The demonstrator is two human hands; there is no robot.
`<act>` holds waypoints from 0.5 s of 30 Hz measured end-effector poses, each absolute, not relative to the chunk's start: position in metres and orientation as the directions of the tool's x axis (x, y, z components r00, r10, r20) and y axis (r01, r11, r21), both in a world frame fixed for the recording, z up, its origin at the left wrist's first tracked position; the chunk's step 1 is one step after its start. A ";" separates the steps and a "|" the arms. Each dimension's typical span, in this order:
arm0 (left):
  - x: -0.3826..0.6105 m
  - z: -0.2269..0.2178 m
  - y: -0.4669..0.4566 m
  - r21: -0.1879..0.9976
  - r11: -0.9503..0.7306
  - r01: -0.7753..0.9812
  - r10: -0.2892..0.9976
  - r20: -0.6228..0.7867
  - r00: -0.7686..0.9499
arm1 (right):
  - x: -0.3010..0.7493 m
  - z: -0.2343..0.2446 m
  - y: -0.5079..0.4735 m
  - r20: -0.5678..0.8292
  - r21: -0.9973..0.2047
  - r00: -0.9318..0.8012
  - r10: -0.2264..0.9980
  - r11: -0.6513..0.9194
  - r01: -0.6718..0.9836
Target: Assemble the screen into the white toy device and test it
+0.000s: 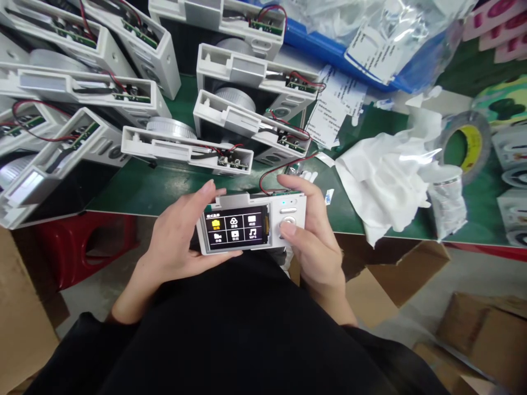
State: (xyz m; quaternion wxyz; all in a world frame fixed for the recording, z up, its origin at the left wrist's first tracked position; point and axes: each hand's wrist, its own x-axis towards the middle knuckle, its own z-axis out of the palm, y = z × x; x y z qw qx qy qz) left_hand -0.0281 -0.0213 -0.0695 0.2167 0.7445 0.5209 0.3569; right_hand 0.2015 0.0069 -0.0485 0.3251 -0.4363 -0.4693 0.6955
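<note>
Between both hands is a white digital camera (pixel 234 227), held just off the table's front edge. Its screen is lit with a menu of several icons, the upper left one in yellow. My left hand (pixel 175 236) grips the left end, thumb on top and fingers underneath. On the other end is my right hand (pixel 315 236), its thumb on the round button pad and its index finger along the top. A small blue light glows above the buttons. From the camera's top a red and black wire loops up. The back of the camera's casing is hidden from me.
Several partly open white cameras (pixel 187 151) with bare circuit boards and wires stand on the green table (pixel 135 192). To the right lie a white cloth (pixel 382 170), a tape roll (pixel 469 145) and a blue tray (pixel 325 49) of plastic bags. Below are a red stool (pixel 82 247) and cardboard boxes (pixel 481 329).
</note>
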 end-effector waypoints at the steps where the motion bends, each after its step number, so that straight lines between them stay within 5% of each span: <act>1: -0.028 -0.069 -0.021 0.691 -0.366 0.623 0.929 0.309 0.204 | 0.201 -0.049 0.007 -0.302 -0.937 -0.405 0.863 -0.348 -0.043; 15: -0.031 -0.073 -0.024 0.732 -0.410 0.545 0.912 0.329 0.244 | 0.200 -0.052 0.005 -0.183 -0.974 -0.388 0.903 -0.219 -0.051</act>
